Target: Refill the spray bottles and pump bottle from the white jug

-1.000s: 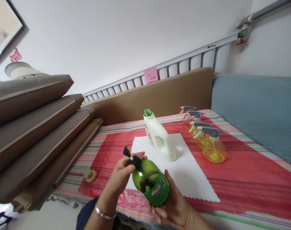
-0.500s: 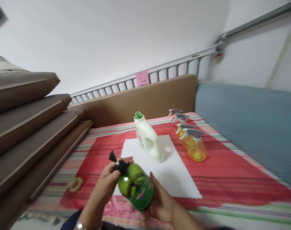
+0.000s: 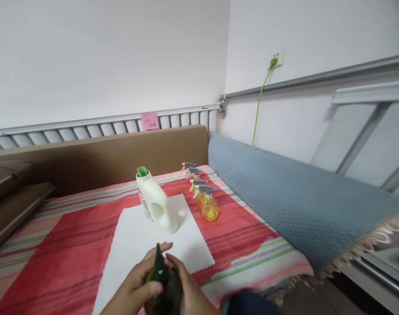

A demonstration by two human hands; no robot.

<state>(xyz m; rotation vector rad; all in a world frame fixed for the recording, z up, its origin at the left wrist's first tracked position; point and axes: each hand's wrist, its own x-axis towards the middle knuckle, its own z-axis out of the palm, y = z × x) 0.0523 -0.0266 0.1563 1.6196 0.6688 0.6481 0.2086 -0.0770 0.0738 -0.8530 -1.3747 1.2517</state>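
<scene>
Both hands grip a dark green pump bottle (image 3: 165, 295) low in the view, its black pump top pointing up and away from me. My left hand (image 3: 137, 280) wraps the neck and left side, thumb across the front. On the right side of the bottle lies my right hand (image 3: 189, 286), fingers closed against it. Beyond them, a pale green jug (image 3: 158, 210) with a handle and an uncapped green spout stands on a white sheet (image 3: 130, 245). Right of the sheet, several spray bottles (image 3: 210, 205) with grey trigger heads and yellow liquid stand in a row.
Red plastic (image 3: 78, 245) covers part of the striped cloth (image 3: 252, 267). A brown padded board (image 3: 97, 166) and a radiator with a pink note (image 3: 150, 121) run along the back. At right lies a blue quilted cover (image 3: 268, 188); brown cushions (image 3: 15, 210) sit left.
My view has swung to the right. The pump bottle has turned from lying tilted across my hands to standing more upright, pump up, nearer to me. Both hands still hold it.
</scene>
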